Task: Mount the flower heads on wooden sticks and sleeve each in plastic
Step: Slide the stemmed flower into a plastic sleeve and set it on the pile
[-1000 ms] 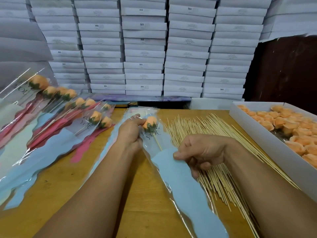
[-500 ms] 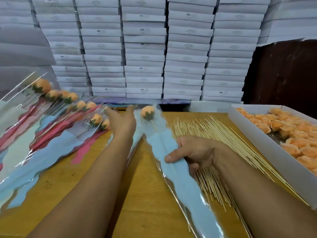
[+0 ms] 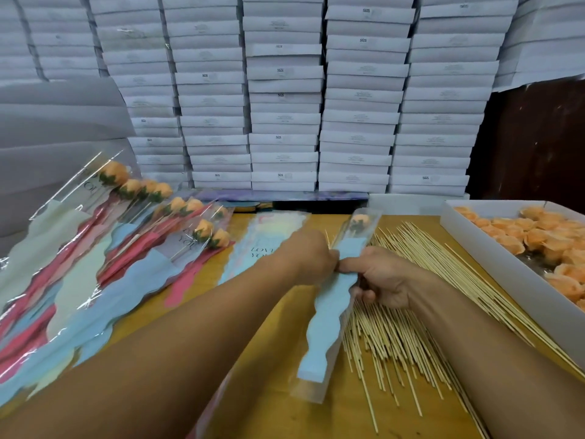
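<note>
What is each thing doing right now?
Sleeved flower: held up off the table, in both hands.
Left hand: grips sleeve.
Right hand: grips sleeve.
Wooden sticks: loose pile on table.
Flower heads: lying in white box.
Finished flowers: sleeved, piled left.

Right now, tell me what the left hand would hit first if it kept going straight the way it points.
The left hand points right, and already grips the sleeved flower. Directly past it is the right hand, holding the same sleeve from the other side. Depth is uncertain, but they look nearly touching.
</note>
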